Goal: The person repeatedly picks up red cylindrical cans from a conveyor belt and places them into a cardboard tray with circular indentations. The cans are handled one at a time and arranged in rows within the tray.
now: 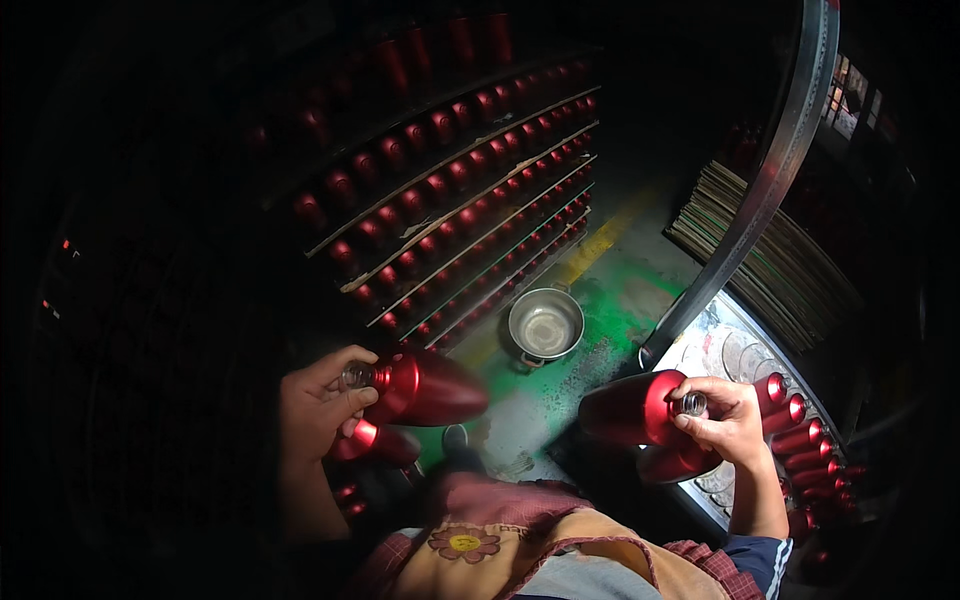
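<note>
My left hand (325, 395) is closed round the clear threaded neck of a glossy red bottle (432, 388), whose body points to the right. Just under it a second red bottle (385, 445) shows, its neck hidden by my fingers. On the other side my right hand (728, 415) grips another red bottle (628, 408) by its clear neck, the body pointing left. Below that, one more red bottle (672, 463) hangs at the same hand, partly covered. All of these bottles are held off the floor, in front of my apron (580, 530).
Rows of red bottles stand on a tiered rack (450, 210) ahead to the left. A metal pot (547, 323) sits on the green-stained floor. To the right are a curved metal bar (765, 180), stacked boards (755, 255), and a pale table (735, 350) with several red bottles along its edge.
</note>
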